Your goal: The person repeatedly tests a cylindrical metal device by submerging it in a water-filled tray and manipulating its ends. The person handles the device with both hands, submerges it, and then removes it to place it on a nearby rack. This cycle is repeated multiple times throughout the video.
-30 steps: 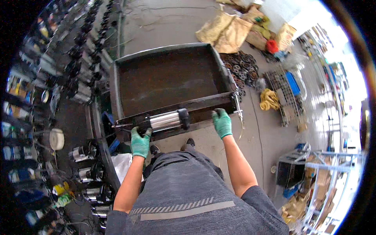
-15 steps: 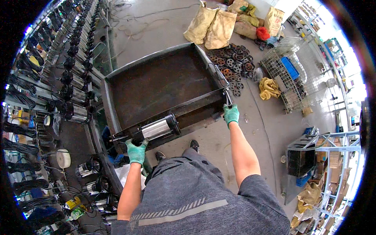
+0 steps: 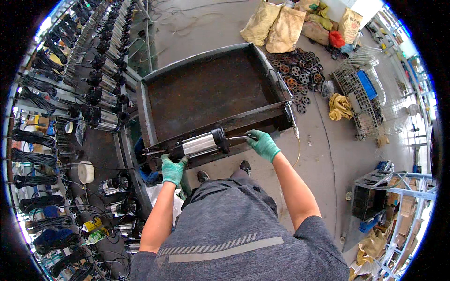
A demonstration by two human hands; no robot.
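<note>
A submersible pump (image 3: 199, 143), a silver cylinder with black ends, lies along the near ledge of a dark metal tank (image 3: 211, 117). My left hand (image 3: 173, 169), in a green glove, is closed round the black left end of the pump. My right hand (image 3: 264, 145), also gloved in green, is closed on a thin metal rod (image 3: 238, 137). The rod points left and reaches the pump's right end; whether it enters the pump cannot be made out. A metal fitting with a yellowish hose (image 3: 298, 145) hangs at the tank's near right corner.
Racks of similar pumps (image 3: 103, 119) and coiled black cables (image 3: 33, 136) line the left. Beyond the tank's right side lie a heap of wheels (image 3: 297, 70), sacks (image 3: 285, 29) and a wire cage (image 3: 361, 100). A blue shelf frame (image 3: 412, 187) stands at right.
My right hand has left the metal fitting at the tank's corner and moved left to the pump's right end, now with a thin rod in it. My left hand stays on the pump.
</note>
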